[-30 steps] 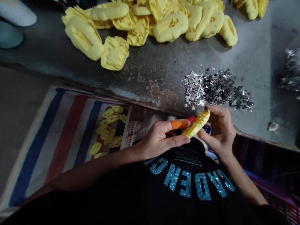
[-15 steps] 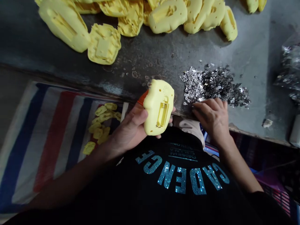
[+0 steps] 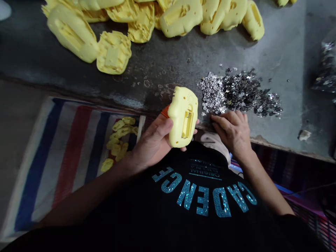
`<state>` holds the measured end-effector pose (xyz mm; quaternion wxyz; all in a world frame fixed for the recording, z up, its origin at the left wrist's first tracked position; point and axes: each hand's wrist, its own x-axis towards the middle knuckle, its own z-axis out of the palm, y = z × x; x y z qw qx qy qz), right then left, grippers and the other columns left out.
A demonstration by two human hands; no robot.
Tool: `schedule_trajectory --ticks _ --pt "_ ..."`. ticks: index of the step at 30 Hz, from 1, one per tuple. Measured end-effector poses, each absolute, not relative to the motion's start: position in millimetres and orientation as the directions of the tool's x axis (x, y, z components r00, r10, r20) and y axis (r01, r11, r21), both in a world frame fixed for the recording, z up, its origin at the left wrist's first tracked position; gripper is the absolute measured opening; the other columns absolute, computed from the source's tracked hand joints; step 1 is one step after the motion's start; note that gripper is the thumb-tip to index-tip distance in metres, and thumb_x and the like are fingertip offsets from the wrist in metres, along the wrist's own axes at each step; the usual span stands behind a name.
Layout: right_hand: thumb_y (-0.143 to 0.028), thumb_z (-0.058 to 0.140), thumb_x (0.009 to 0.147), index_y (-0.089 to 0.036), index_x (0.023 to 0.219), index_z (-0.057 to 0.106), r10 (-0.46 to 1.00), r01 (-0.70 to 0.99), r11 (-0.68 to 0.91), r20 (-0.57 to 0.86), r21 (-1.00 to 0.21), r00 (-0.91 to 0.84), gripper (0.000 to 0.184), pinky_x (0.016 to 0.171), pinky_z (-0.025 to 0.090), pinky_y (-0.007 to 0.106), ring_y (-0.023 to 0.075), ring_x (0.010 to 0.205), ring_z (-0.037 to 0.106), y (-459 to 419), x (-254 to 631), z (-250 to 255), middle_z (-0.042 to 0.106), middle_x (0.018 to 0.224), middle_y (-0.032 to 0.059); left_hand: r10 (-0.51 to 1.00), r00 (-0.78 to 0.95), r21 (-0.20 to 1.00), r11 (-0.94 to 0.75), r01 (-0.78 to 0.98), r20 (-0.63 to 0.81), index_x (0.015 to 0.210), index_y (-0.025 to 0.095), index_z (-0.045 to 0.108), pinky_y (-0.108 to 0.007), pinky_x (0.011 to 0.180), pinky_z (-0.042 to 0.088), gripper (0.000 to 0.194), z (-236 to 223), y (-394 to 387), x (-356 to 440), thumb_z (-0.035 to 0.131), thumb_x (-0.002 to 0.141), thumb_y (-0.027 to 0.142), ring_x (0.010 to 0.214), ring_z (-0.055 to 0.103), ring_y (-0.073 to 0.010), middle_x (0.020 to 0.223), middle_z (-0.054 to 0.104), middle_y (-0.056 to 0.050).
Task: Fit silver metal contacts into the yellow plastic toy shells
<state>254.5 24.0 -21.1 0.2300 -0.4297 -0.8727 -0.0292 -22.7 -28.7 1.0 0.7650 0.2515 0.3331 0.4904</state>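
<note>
My left hand [image 3: 154, 140] is closed around a yellow plastic shell [image 3: 181, 133], thumb on its near side and fingertips showing past the far edge. The shell stands tilted, its battery compartment [image 3: 187, 123] turned up towards me. Something orange [image 3: 165, 111] shows between the hand and the shell; its kind is unclear. At the table's front edge, my right hand [image 3: 232, 131] rests with fingers bent and drawn together, beside a heap of small shiny metal pieces [image 3: 236, 91]. Whatever its fingertips pinch is too small or hidden to make out.
Many more yellow shells [image 3: 181, 17] lie along the back of the dark table [image 3: 157, 63]. A clear bag of metal pieces [image 3: 327, 66] is at the far right. Below left, yellow parts [image 3: 115, 143] lie by a striped sheet [image 3: 68, 154].
The view has shifted slightly. My left hand and the yellow shell are a little further right, the shell turned slightly. My right hand has moved slightly left along the table edge.
</note>
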Motion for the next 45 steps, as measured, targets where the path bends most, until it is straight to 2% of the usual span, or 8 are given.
schedule_trajectory --ticks 7,13,27,33,36,39,41,45 --pt "-0.028 0.072 0.112 -0.026 0.111 0.081 0.774 0.675 0.633 0.331 -0.378 -0.541 0.010 0.084 0.044 0.043 0.0262 0.094 0.063 20 258 -15 0.076 0.096 0.0051 0.920 0.279 0.730 0.388 -0.562 -0.274 0.165 0.021 0.055 -0.023 0.056 0.063 0.087 5 -25 -19 0.087 0.097 0.066 0.106 0.085 -0.0290 0.140 0.085 -0.016" --pt "-0.028 0.073 0.113 -0.025 0.110 0.079 0.745 0.650 0.665 0.373 -0.367 -0.553 0.007 0.082 0.042 0.042 0.0254 0.091 0.060 12 263 -14 0.077 0.095 0.0041 0.913 0.302 0.739 0.400 -0.542 -0.273 0.167 0.023 0.053 -0.024 0.056 0.063 0.089 3 -23 -16 0.085 0.098 0.068 0.110 0.086 -0.0328 0.145 0.083 -0.018" --pt "-0.027 0.072 0.112 -0.028 0.107 0.076 0.790 0.712 0.611 0.323 -0.346 -0.521 0.006 0.085 0.040 0.043 0.0264 0.095 0.059 5 258 -15 0.075 0.095 0.0036 0.903 0.334 0.706 0.421 -0.570 -0.269 0.180 0.024 0.041 -0.022 0.055 0.063 0.100 2 -23 -13 0.087 0.100 0.061 0.110 0.085 -0.0296 0.143 0.083 -0.015" --pt "-0.029 0.079 0.109 -0.029 0.114 0.078 0.814 0.749 0.568 0.366 -0.341 -0.451 0.004 0.086 0.040 0.046 0.0288 0.101 0.065 -2 257 -22 0.082 0.111 0.0058 0.894 0.358 0.689 0.439 -0.576 -0.270 0.179 0.028 0.044 -0.022 0.056 0.064 0.092 1 -27 -12 0.084 0.102 0.062 0.110 0.086 -0.0304 0.143 0.083 -0.016" --pt "-0.025 0.080 0.107 -0.030 0.104 0.080 0.813 0.584 0.582 0.381 -0.566 -0.440 0.006 0.087 0.049 0.047 0.0260 0.097 0.072 -3 256 -16 0.085 0.107 0.0029 0.863 0.408 0.645 0.498 -0.580 -0.300 0.163 0.027 0.060 -0.022 0.053 0.062 0.079 -3 -26 -10 0.083 0.100 0.068 0.106 0.087 -0.0305 0.139 0.084 -0.015" --pt "-0.024 0.084 0.104 -0.030 0.105 0.080 0.857 0.202 0.444 0.348 -0.873 -0.379 0.007 0.083 0.062 0.046 0.0246 0.093 0.080 2 256 4 0.087 0.105 0.0022 0.799 0.517 0.574 0.589 -0.569 -0.307 0.150 0.021 0.067 -0.023 0.052 0.062 0.071 -7 -24 -6 0.081 0.101 0.071 0.103 0.087 -0.0322 0.132 0.085 -0.016" --pt "-0.022 0.086 0.102 -0.031 0.105 0.083 0.873 0.082 0.378 0.326 -0.922 -0.362 0.010 0.079 0.067 0.044 0.0244 0.089 0.082 9 256 22 0.087 0.100 0.0014 0.754 0.590 0.548 0.636 -0.543 -0.290 0.152 0.020 0.066 -0.024 0.051 0.063 0.074 -6 -23 -3 0.080 0.102 0.073 0.103 0.088 -0.0338 0.130 0.085 -0.017" --pt "-0.020 0.087 0.102 -0.031 0.108 0.089 0.816 0.205 0.448 0.305 -0.870 -0.491 0.013 0.081 0.070 0.042 0.0232 0.088 0.084 26 258 54 0.088 0.099 0.0017 0.690 0.661 0.531 0.694 -0.486 -0.296 0.165 0.020 0.059 -0.024 0.052 0.065 0.083 5 -22 4 0.078 0.104 0.074 0.110 0.088 -0.0355 0.141 0.082 -0.021"
